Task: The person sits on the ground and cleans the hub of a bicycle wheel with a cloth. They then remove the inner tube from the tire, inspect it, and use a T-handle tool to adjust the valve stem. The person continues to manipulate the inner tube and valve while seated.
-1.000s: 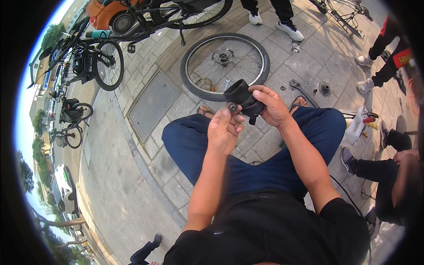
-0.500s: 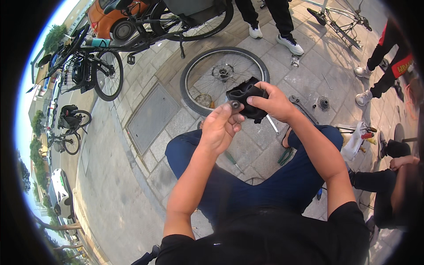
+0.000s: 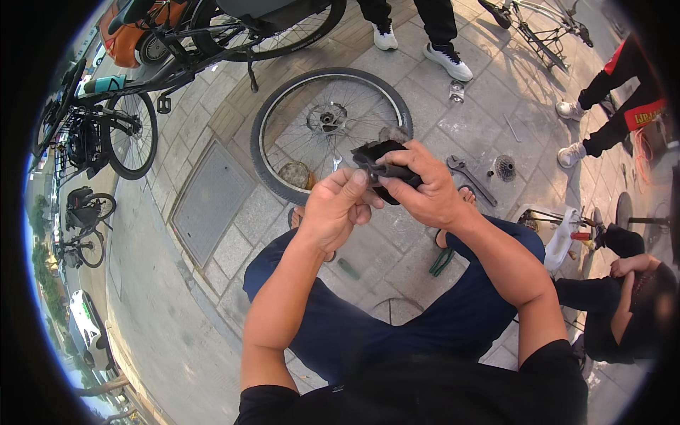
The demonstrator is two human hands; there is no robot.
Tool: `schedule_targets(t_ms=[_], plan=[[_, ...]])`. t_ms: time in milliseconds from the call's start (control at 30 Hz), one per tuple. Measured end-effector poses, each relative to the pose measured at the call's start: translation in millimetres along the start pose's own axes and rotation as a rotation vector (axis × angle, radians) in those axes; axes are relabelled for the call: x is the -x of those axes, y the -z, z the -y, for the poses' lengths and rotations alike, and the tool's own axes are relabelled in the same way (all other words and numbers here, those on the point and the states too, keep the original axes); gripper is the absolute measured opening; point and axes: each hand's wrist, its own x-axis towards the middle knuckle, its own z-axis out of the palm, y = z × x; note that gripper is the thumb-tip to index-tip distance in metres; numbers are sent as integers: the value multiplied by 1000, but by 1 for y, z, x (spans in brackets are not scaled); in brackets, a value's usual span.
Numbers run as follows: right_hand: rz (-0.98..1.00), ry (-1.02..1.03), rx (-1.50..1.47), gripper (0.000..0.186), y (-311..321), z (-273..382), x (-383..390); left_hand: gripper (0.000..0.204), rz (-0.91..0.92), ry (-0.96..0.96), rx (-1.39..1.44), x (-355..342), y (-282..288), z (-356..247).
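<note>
My left hand (image 3: 333, 209) pinches a small round metal part (image 3: 371, 177), partly hidden now where the thumb and the dark cloth meet. My right hand (image 3: 432, 195) grips a crumpled black cloth or rubber piece (image 3: 375, 152), folded up against that part, so the two hands almost touch. Just beyond them a bicycle wheel (image 3: 262, 134) lies flat on the paving. To its right are an adjustable wrench (image 3: 467, 177) and a sprocket cassette (image 3: 504, 167). Green-handled pliers (image 3: 443, 262) lie between my knees.
Bicycles (image 3: 131, 131) stand at the left beside a metal ground cover (image 3: 209, 198). A person's feet (image 3: 446, 60) are beyond the wheel. Another person's legs (image 3: 595, 113) and a seated person (image 3: 623, 297) are at the right, near a white bag of tools (image 3: 563, 234).
The black piece has been bunched and folded toward my left fingers, covering much of the small part that showed earlier. My right fingers now wrap further over it. The view has shifted slightly.
</note>
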Motion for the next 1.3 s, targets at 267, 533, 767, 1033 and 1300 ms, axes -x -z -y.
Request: schedule_targets(t_ms=[267, 533, 767, 1033, 1300], plan=[[85, 194, 99, 43, 0, 3, -14, 29, -85, 58, -100, 1, 1, -20], [219, 235, 281, 43, 4, 17, -19, 27, -59, 12, -98, 5, 4, -16], [123, 140, 292, 34, -4, 24, -23, 26, -131, -86, -127, -3, -2, -9], [48, -195, 75, 22, -1, 36, -25, 23, -187, -271, -308, -4, -7, -1], [50, -632, -207, 28, 7, 46, -36, 26, -168, -356, -299, -5, -11, 6]])
